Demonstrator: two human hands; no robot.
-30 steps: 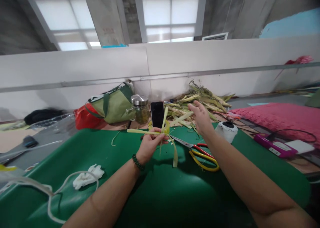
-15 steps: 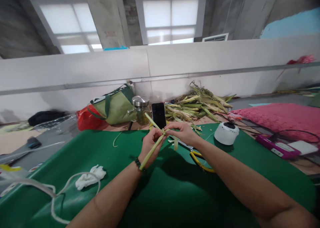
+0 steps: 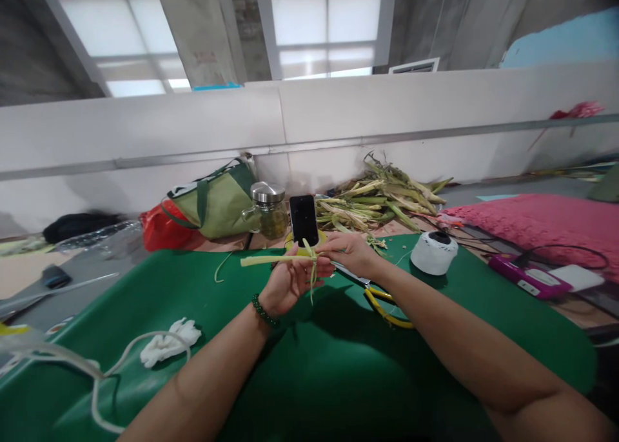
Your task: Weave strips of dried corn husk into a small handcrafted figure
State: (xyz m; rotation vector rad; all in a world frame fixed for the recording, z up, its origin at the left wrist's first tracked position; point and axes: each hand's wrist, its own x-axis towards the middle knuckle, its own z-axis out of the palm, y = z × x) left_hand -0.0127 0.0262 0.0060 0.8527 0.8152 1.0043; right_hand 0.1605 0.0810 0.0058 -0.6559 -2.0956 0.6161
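A pale green plant strip (image 3: 268, 260), which looks like leaf or husk, lies crosswise over my left hand, with thinner strips meeting it in a small knot. My left hand (image 3: 285, 287) is turned palm up with its fingers stretched out beneath the strips; a dark green bead bracelet circles the wrist. At the knot, my right hand (image 3: 352, 253) pinches the strips between thumb and fingers. Yellow-handled scissors (image 3: 387, 310) lie on the green mat (image 3: 338, 377), partly behind my right forearm. Exactly how the strips cross is too small to make out.
Behind my hands stand a phone (image 3: 304, 219) and a lidded glass jar (image 3: 268, 217). A heap of plant stalks (image 3: 387, 200) rests by the wall. On the right are a white spool (image 3: 434, 255) and a purple power strip (image 3: 529, 277); crumpled tissue (image 3: 169, 344) and a white cable lie left.
My left hand has opened from its grip and turned palm up. The long strip has swung from pointing down along the wrist to lying level leftward. My right hand still pinches the knot.
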